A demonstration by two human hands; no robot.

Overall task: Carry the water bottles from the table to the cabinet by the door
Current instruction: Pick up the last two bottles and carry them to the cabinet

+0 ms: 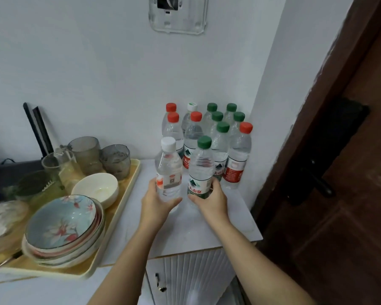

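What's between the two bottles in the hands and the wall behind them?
More water bottles, mostly with red and green caps, stand bunched there on the cabinet top, as the head view shows.

Upright water bottles (238, 155) atop cabinet (209, 227)

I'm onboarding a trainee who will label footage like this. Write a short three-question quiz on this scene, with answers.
1. True or false: the left hand grips a white-capped bottle.
2. The cap of the other bottle, gripped by the right hand, is: A red, B green, C blue.
3. Fill in: the bowls and glasses sit on a ____.
Key: 1 true; 2 B; 3 tray.
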